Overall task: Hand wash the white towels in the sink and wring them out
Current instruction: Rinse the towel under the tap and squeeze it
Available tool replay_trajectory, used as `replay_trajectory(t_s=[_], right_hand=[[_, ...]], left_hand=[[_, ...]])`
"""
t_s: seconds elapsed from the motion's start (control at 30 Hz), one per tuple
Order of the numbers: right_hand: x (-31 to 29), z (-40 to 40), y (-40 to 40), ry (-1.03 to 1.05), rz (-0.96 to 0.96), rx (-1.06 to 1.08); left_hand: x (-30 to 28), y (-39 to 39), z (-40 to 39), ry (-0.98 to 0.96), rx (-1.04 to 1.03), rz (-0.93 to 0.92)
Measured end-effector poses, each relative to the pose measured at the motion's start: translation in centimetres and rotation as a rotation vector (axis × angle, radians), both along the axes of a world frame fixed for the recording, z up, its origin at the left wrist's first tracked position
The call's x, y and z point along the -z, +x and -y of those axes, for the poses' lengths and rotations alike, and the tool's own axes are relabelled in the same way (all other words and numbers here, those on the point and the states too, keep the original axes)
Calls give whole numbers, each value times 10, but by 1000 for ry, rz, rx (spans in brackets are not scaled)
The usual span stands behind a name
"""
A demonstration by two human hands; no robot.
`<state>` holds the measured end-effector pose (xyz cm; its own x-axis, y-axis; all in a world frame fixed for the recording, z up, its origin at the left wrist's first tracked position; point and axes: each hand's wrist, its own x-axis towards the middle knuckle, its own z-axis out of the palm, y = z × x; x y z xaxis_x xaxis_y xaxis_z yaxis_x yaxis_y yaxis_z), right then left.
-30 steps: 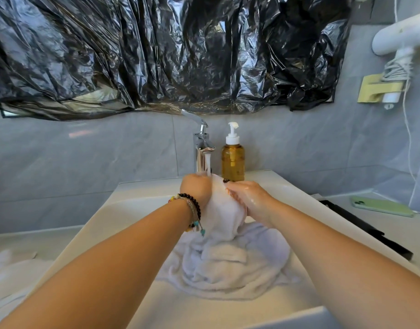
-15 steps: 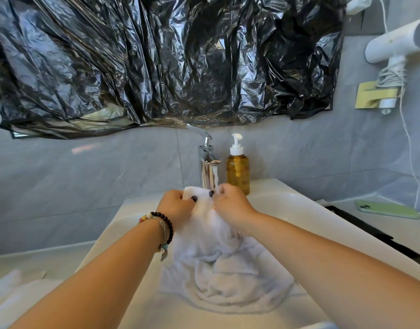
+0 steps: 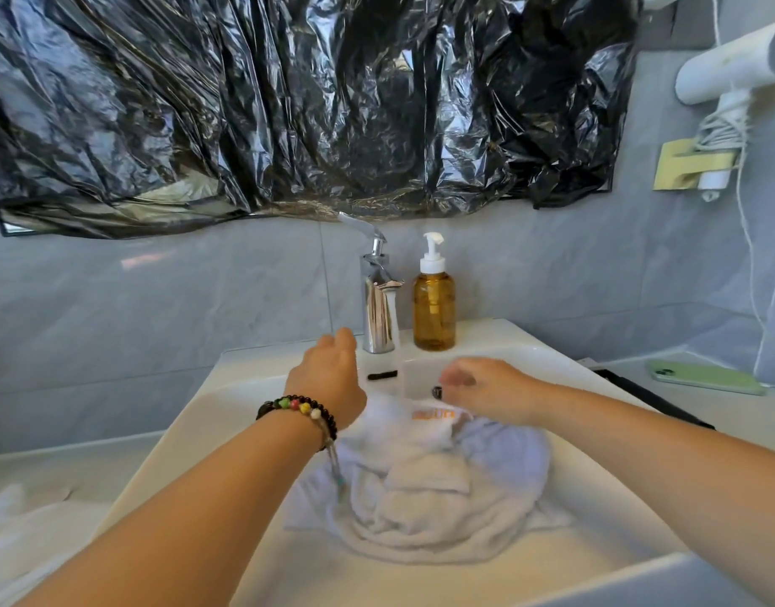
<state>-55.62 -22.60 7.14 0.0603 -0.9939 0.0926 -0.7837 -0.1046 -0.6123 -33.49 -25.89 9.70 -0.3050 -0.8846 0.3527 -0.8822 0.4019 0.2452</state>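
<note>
- White towel [image 3: 425, 488] is lying bunched in the sink [image 3: 263, 400], just below and nearer than both sets of fingers, with an orange mark showing on its top fold.
- Left hand [image 3: 328, 378] is hovering over the towel's far-left edge; its fingers [image 3: 339, 339] are reaching toward the tap [image 3: 376, 300], loosely extended and grasping nothing.
- Right hand [image 3: 490, 387] is hanging over the towel's far-right edge; its fingers [image 3: 458, 378] are blurred, appearing relaxed and released, and whether they are touching the cloth cannot be told.
- Water [image 3: 396, 343] is running from the tap between the two sets of fingers, falling onto the towel.
- Beaded bracelet [image 3: 302, 407] is sitting on the left wrist.
- Amber pump bottle [image 3: 433, 308] is standing beyond the right fingers, just beside the tap.
- Green phone [image 3: 705, 378] is lying on the surface well right of the right fingers.
- Another white cloth [image 3: 22, 532] is lying on the surface far left of the left fingers.
</note>
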Motion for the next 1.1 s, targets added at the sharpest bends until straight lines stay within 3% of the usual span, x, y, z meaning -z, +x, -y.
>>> replay_trajectory(t_s=[0.07,0.1,0.2,0.33,0.5,0.57,0.63,0.7,0.77,0.87,1.0,1.1], right_hand=[[7,-5,-5,153,49,-98],[7,-7,-6,173,17,-132],[6,-8,-2,174,-69,-155],[0,-8,-20,215,-126,-54],[-26,-14,-44,91,99,106],[-26,-9,-44,-2,-40,312],[-24,-7,-40,-121,-342,557],[-25,-16,-29,-309,-499,657],[-21,-26,-14,-291,-465,536],[-3,-37,17,129,-371,294],[6,-31,24,108,-565,161],[-3,-32,15,40,-373,167]], left_hand=[[4,1,-2,75,195,16],[8,-1,-5,205,277,12],[27,-11,-9,525,300,168],[21,-9,4,388,222,298],[1,13,16,253,29,201],[4,22,21,201,-78,149],[6,29,22,167,-168,147],[9,35,16,227,-204,202],[15,40,6,425,-212,192],[24,38,-17,758,-176,-17],[35,27,-18,615,-71,17],[30,26,-13,625,3,-342]])
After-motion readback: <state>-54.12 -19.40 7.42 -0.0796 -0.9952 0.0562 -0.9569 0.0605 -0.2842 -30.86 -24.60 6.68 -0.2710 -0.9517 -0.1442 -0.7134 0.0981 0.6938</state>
